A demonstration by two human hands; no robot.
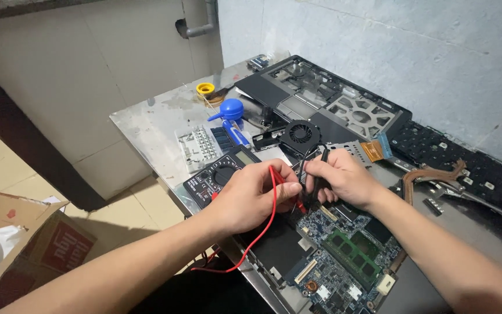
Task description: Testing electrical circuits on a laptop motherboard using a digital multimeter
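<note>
My left hand (250, 195) pinches a red test probe (275, 174), its red lead (257, 238) trailing down over my wrist. My right hand (338, 177) holds a black test probe (322, 157) upright. Both probe tips point down between my hands onto a blue laptop circuit board (344, 256) with a green memory module (352, 250). A black multimeter (219, 174) lies just left of my left hand, partly hidden by it.
A black laptop bottom shell (321, 93) lies at the back, with a cooling fan (300, 132) in front. A keyboard (466, 163) and copper heat pipe (437, 174) are at right. A blue air blower (230, 110), yellow spool (205, 88) and cardboard box (24, 238) lie left.
</note>
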